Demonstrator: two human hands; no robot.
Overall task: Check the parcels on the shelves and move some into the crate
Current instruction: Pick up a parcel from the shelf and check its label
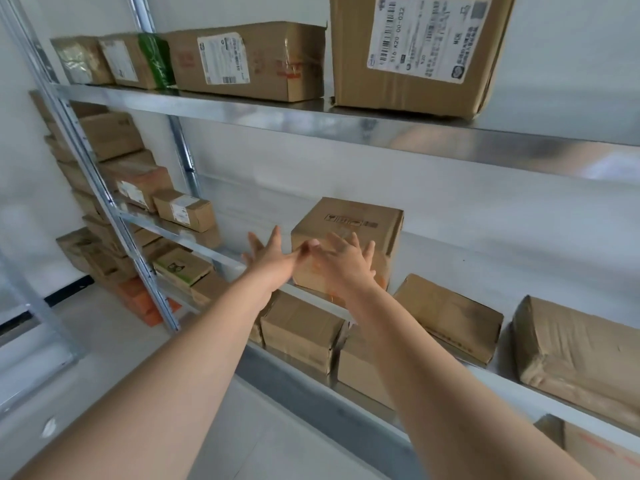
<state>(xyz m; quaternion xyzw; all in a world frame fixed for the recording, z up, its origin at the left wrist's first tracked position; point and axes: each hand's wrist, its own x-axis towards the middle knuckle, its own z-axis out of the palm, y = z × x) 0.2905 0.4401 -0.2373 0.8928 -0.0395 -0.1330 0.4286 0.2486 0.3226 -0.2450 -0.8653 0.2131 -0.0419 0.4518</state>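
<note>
Head view: left hand [273, 261] and right hand [341, 268] splay before a parcel [360, 223].

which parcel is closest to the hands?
The tall brown cardboard box on the middle shelf: left hand and right hand spread open directly in front of it. The flatter parcels to its right are farther off.

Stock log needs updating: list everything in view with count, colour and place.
Top-shelf parcels: four, brown with white labels, one green-taped, top shelf.
Middle-shelf parcel: one, brown, alone, just beyond the hands.
Lower-shelf parcels: at least four, brown, below it.
Left-rack parcels: many, brown, some orange, stacked at left.
Shelving: silver metal, against white wall.
Floor: pale grey, below.
Left hand: one, fingers spread, reaching toward the middle-shelf parcel.
Right hand: one, fingers spread, before that parcel.
</note>
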